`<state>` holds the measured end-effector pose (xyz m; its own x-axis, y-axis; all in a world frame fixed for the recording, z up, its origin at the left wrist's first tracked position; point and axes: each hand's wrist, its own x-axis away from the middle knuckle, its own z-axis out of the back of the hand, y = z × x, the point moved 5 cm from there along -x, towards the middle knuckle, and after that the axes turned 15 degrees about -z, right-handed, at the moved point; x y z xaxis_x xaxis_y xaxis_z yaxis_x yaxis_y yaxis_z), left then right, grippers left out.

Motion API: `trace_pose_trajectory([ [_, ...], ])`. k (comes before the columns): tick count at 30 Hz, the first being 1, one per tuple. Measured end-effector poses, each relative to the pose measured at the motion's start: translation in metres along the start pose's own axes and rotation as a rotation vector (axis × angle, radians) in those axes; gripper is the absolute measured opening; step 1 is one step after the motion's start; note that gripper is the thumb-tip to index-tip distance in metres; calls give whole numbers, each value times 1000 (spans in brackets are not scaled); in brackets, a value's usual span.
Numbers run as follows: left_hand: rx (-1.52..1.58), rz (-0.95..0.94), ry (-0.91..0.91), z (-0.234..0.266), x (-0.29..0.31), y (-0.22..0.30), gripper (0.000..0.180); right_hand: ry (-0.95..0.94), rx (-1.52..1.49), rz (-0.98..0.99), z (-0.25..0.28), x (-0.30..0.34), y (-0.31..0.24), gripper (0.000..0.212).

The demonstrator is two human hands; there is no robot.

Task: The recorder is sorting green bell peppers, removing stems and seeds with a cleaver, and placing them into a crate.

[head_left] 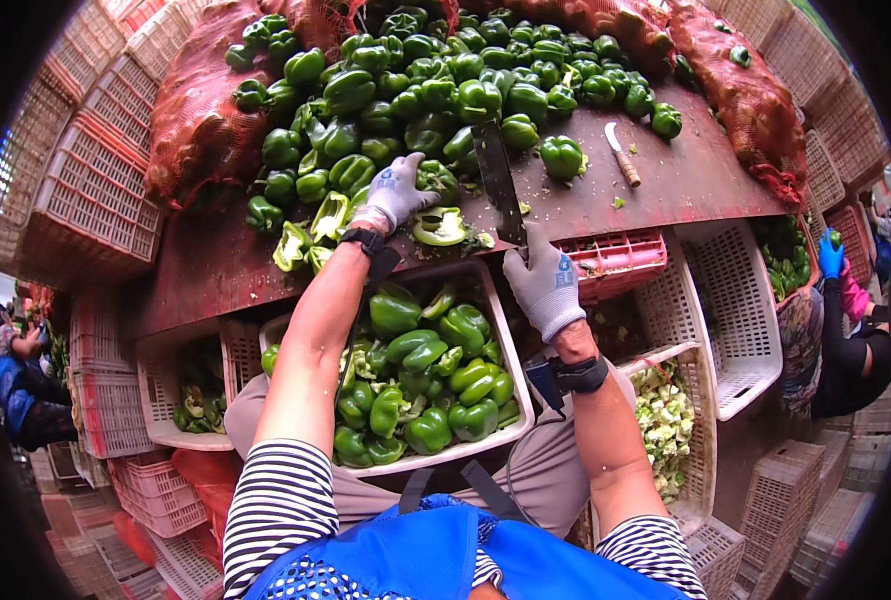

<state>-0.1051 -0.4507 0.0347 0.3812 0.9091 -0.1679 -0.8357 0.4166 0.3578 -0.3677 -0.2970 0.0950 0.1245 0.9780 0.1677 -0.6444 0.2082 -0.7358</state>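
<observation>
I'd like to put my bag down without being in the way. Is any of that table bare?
Bare brown table shows right of the small knife, up to the red net sack, and a strip at the front left edge. The pepper pile crowds the middle, where the left hand and right hand work.

The green peppers (pixel 436 95) look glossy and smooth — waxy skin catching light. Both hands wear grey knitted cloth gloves, the left hand (pixel 398 190) and right hand (pixel 546 285) alike. The cleaver (pixel 497 180) has a dull dark metal blade. The table (pixel 686 175) is matt, worn brown board. Crates (pixel 741 310) are white latticed plastic — the sacks (pixel 191 110) coarse red mesh.
</observation>
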Motion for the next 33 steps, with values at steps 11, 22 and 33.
trace_pose_trajectory([
  [11,122,8,289,-34,32,-22,80,-22,350,155,-40,-58,-47,30],
  [22,66,235,288,-27,40,-27,62,-334,651,180,-93,-129,-101,37],
  [33,95,437,262,-21,40,-59,42,-434,675,121,-119,-133,-139,41],
])
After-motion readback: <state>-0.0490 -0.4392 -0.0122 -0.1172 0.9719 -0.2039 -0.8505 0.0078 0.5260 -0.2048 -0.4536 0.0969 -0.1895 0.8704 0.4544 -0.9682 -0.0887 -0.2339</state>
